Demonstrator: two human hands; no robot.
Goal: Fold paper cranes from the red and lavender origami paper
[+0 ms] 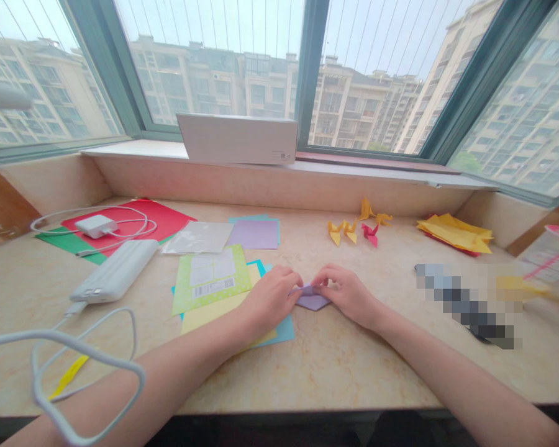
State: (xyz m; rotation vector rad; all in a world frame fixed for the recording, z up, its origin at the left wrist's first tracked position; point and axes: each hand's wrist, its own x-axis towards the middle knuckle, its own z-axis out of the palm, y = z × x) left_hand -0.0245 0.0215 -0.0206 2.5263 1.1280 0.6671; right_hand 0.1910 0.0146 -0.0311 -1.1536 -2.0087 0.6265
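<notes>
A small piece of purple origami paper [313,301], folded into a pointed shape, lies on the marbled counter between my hands. My left hand [276,292] pinches its left edge. On the opposite side, the fingers of my right hand [347,293] are closed on the right edge. The fingertips partly cover the upper folds. Under and beside my left forearm are coloured paper sheets [205,315], with a green dotted packet [182,287] bearing a label on top. Beyond my right hand stand several yellow folded paper cranes [334,233] and one pink crane [369,234].
At left lie a white power bank [116,273], a looping cable [137,372], a white charger [95,226] and red paper [168,214]. Purple sheets [255,234] rest behind. To the right are yellow papers [454,233] and a blurred dark object [466,307]. A white box [237,139] stands on the sill.
</notes>
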